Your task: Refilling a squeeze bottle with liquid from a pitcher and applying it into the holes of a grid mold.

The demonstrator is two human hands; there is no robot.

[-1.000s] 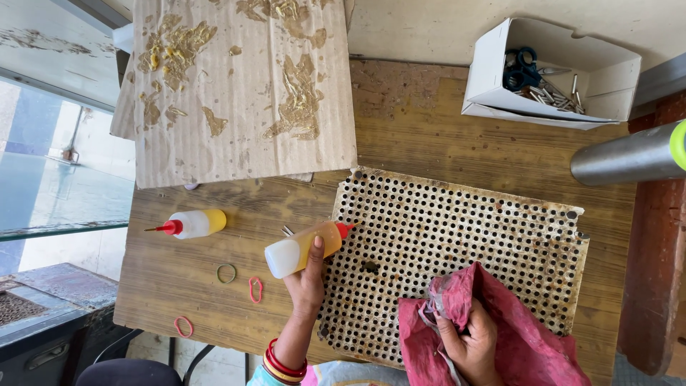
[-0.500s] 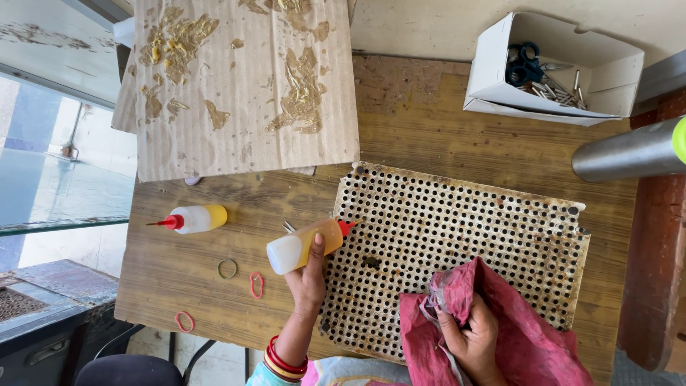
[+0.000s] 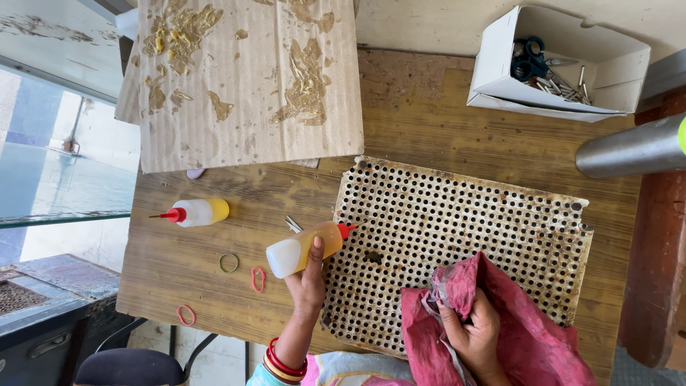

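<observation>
Left hand (image 3: pixel 309 277) gripping glue bottle (image 3: pixel 306 247), perforated board (image 3: pixel 457 221) beside

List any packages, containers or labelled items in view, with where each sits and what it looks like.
White cardboard box: top right of the table, open, holding blue-handled scissors and metal bits.
Squeeze bottle: in the left hand, yellowish, red nozzle over the perforated board.
Second squeeze bottle: lying at left, red nozzle.
Pink woven bag: bottom right, gripped by the right hand.
No signs or screens.

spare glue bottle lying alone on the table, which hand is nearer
Left. The left hand grips another glue bottle just right of the spare glue bottle; the right hand holds the pink bag farther right.
</observation>
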